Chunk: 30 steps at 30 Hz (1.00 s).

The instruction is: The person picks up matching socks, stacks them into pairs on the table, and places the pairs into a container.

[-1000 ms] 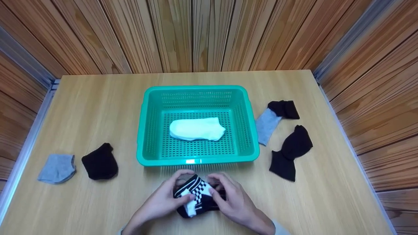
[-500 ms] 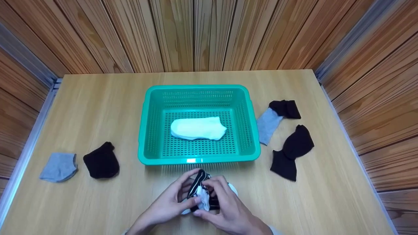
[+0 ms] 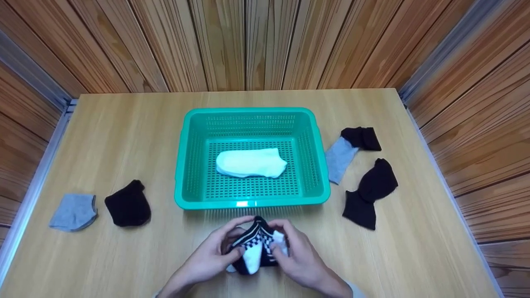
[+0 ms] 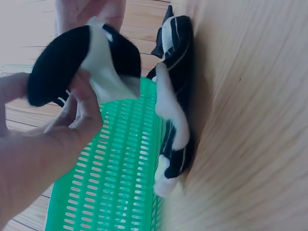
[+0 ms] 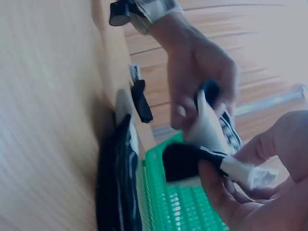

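Both hands hold a black-and-white checkered sock (image 3: 251, 257) up in front of the basket. My left hand (image 3: 209, 253) pinches its left part between thumb and fingers, and my right hand (image 3: 305, 261) pinches its right part. Between the hands the sock bends into a peak. In both wrist views a second black-and-white striped sock (image 4: 180, 91) lies on the table under the held one; from the head it is mostly hidden. Behind the hands stands a green plastic basket (image 3: 252, 205), with white socks (image 3: 250, 162) lying flat inside.
On the left lie a grey sock (image 3: 73, 212) and a black sock (image 3: 129, 205). To the right of the basket are a grey sock (image 3: 340, 159) with a black folded piece (image 3: 366, 138) at its end, and another black sock (image 3: 377, 182). Wooden panels enclose the table.
My right hand first came left to the left hand at the sock, then drew back to the right, now pinching its right part. The sock has turned and bent upward. The basket stays put.
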Each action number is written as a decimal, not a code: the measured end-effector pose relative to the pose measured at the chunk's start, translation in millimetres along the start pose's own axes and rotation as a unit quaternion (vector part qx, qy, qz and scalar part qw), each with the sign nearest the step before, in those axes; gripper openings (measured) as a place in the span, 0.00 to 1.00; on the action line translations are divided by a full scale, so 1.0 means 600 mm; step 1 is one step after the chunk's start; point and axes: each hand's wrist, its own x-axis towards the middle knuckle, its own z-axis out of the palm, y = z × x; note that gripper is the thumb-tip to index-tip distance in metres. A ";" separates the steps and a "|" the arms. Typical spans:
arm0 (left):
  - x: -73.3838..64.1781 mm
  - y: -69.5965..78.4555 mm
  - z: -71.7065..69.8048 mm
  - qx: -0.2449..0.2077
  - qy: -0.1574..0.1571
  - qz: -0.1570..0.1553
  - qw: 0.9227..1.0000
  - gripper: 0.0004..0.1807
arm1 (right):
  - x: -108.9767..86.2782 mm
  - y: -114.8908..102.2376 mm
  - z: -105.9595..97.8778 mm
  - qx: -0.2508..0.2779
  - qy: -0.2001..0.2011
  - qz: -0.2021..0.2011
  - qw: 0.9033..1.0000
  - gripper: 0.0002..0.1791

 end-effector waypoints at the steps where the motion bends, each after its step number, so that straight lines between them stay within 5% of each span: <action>1: 0.000 0.000 -0.002 0.005 0.007 -0.004 1.000 0.35 | 0.001 0.000 -0.007 0.007 0.001 0.013 1.000 0.21; 8: 0.006 -0.004 -0.018 0.055 0.042 -0.052 0.996 0.29 | 0.005 0.016 -0.060 -0.034 0.004 0.052 0.998 0.20; 13: 0.012 -0.010 -0.014 0.146 0.053 -0.038 0.987 0.30 | 0.005 0.036 -0.091 -0.041 -0.023 0.063 0.997 0.22; 30: 0.031 -0.023 -0.006 0.295 0.051 -0.050 0.953 0.24 | 0.014 0.066 -0.105 -0.157 -0.024 0.100 0.982 0.21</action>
